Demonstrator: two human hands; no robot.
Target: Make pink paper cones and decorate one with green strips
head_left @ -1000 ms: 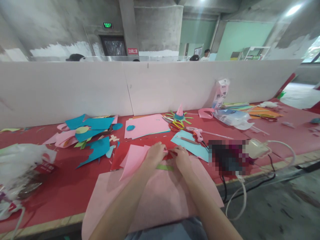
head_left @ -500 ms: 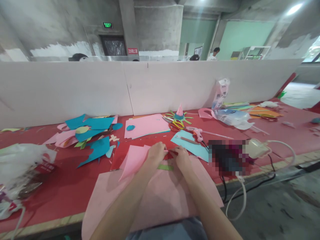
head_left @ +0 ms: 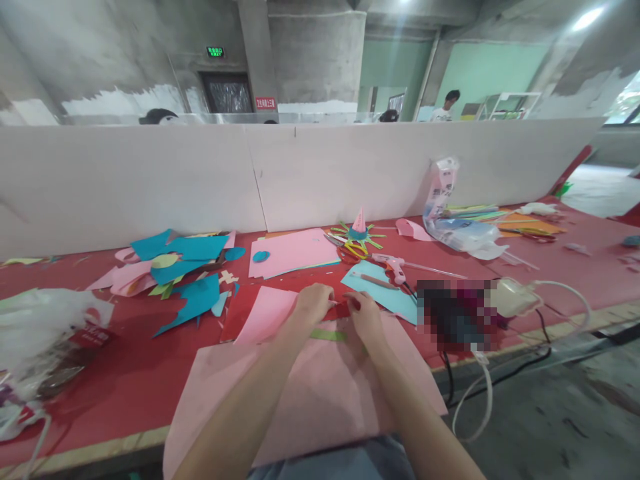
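Note:
My left hand (head_left: 314, 302) is closed in a pinch over the middle of the work area, with a small pink piece of paper (head_left: 334, 304) at its fingertips. Just to the right, my right hand (head_left: 363, 313) has its fingers curled and pressed together; whatever they hold is too small to make out. A green paper strip (head_left: 329, 335) lies below both hands on a large pink sheet (head_left: 310, 407). Beside my left wrist is a smaller pink sheet (head_left: 267, 312), partly covered by my forearm.
Blue paper scraps (head_left: 197, 297) and a plastic bag (head_left: 45, 340) lie left. Behind my hands are stacked pink sheets (head_left: 300, 250), scissors (head_left: 356, 249) and a pink cone on a green fringed base (head_left: 360, 227). A glue gun (head_left: 395, 265) rests to the right. A white partition (head_left: 200, 180) spans the back.
My right hand's fingertips have drawn slightly away from my left hand and curled more. The smaller pink sheet now lies flatter. A person in the background has shifted right.

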